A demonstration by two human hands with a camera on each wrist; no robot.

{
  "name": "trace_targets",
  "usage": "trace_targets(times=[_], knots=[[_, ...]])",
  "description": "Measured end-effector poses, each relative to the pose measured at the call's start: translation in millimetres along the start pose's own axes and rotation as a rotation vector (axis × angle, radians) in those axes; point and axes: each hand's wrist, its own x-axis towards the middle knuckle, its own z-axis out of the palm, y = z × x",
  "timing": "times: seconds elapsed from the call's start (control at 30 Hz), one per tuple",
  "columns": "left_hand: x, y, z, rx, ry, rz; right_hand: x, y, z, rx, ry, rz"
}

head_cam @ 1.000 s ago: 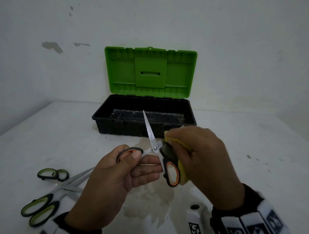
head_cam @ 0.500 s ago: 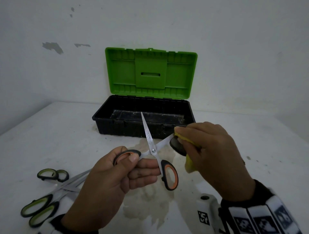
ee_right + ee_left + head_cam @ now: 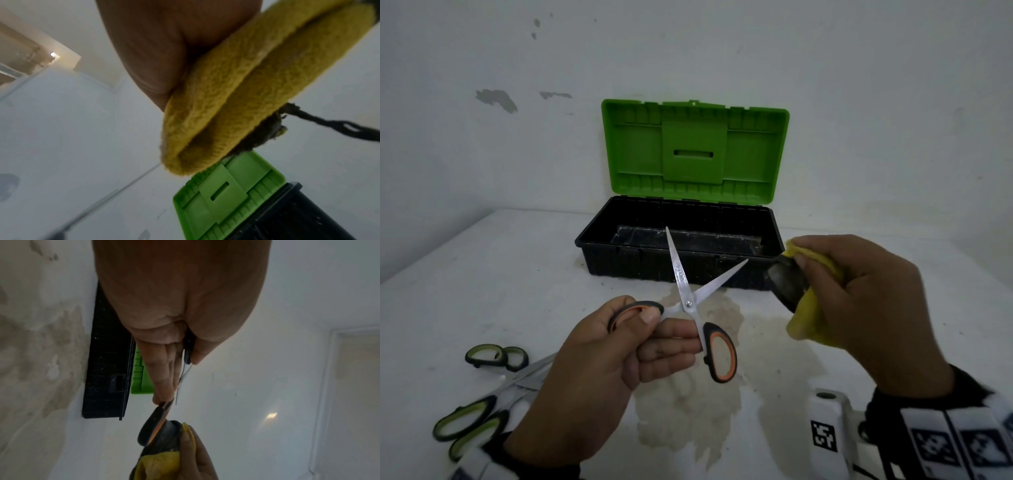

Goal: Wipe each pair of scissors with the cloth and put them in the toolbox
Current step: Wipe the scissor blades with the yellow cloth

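Orange-and-black scissors (image 3: 688, 303) are held up in front of the toolbox, blades spread apart and pointing away from me. My left hand (image 3: 650, 325) grips one handle loop, thumb on top; the other loop (image 3: 719, 356) hangs free. To the right, my right hand (image 3: 859, 291) clutches a folded yellow cloth (image 3: 808, 308) with a dark side, a short gap from the right blade tip. The left wrist view has the scissors handle (image 3: 154, 426) just above the cloth (image 3: 164, 464). The cloth (image 3: 226, 105) fills the right wrist view. The black toolbox (image 3: 619, 267) stands open behind, its green lid (image 3: 695, 150) upright.
Two more pairs of green-handled scissors (image 3: 482, 356) (image 3: 465, 425) lie on the white table at the lower left. A brownish stain (image 3: 688, 394) marks the table under my hands. The wall stands close behind the toolbox.
My right hand slid the cloth outward along the right blade and off its tip, ending to the right. The blades have spread wider. My left hand stayed put.
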Motion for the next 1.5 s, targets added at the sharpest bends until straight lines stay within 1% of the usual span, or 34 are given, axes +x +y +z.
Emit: trace_targets(times=[0.03, 0.1, 0.17, 0.27, 0.33, 0.47, 0.53, 0.6, 0.67, 0.77, 0.9, 1.07, 1.27, 1.3, 1.37, 1.5], knots=[[0.8, -0.1, -0.2, 0.010, 0.003, 0.007, -0.5, -4.7, -2.4, 0.011, -0.021, -0.002], [2.6, -0.8, 1.2, 0.047, 0.003, 0.018, -2.3, -15.8, -0.8, -0.007, -0.101, -0.051], [3.8, -2.0, 4.9, 0.101, -0.010, 0.032, -5.9, -26.6, 9.9, -0.048, -0.165, -0.143], [5.2, -4.0, 10.6, 0.193, -0.022, 0.060, -12.1, -34.1, 31.4, -0.102, -0.220, -0.298], [6.1, -4.9, 10.7, 0.245, -0.022, 0.067, -15.0, -32.1, 41.1, -0.142, -0.249, -0.354], [4.5, -5.7, 7.4, 0.261, -0.013, 0.049, -11.2, -17.8, 41.9, -0.199, -0.262, -0.293], [3.5, -5.7, 7.8, 0.248, -0.010, 0.038, -9.7, -14.3, 40.8, -0.173, -0.247, -0.257], [4.0, -5.3, 9.0, 0.234, -0.014, 0.048, -12.0, -18.0, 42.8, -0.118, -0.234, -0.265], [5.1, -4.2, 9.9, 0.227, -0.018, 0.058, -16.8, -25.1, 46.1, -0.085, -0.252, -0.291], [4.9, -3.1, 10.4, 0.194, -0.025, 0.053, -19.8, -24.7, 44.8, -0.092, -0.265, -0.305], [2.3, -1.7, 10.1, 0.113, -0.039, 0.026, -12.8, -11.4, 35.3, -0.125, -0.213, -0.253], [3.1, -1.8, 8.0, 0.098, -0.044, -0.020, -4.1, 4.1, 26.8, -0.130, -0.180, -0.191], [5.1, -2.1, 6.5, -0.040, -0.003, -0.071, 0.5, 5.8, 12.1, -0.079, -0.080, -0.078], [5.4, -2.0, 5.8, -0.053, 0.003, -0.078, -0.5, 2.2, 9.5, -0.061, -0.071, -0.081], [5.8, -1.7, 4.8, -0.067, 0.009, -0.092, -4.6, -9.3, 8.7, -0.045, -0.092, -0.136], [5.3, 0.2, 7.4, -0.095, -0.008, -0.103, -14.7, -24.9, 25.2, -0.088, -0.201, -0.301]])
